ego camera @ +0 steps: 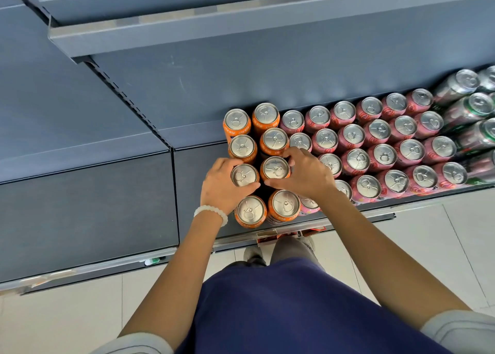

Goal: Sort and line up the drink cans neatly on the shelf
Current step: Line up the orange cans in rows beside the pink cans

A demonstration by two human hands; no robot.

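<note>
On the dark shelf (198, 171) the orange cans (273, 142) stand upright in two columns at the left end of the stock, touching the block of pink cans (383, 157) to their right, so that each flavour keeps its own lane from the back panel to the front edge. The left hand (222, 186) curls fingers and thumb round the third can of the left column (244, 175), while the right hand (305, 172) wraps its neighbour in the right column (275, 168). Gripping both at once probably lets the person square the pair with the cans behind and in front.
</note>
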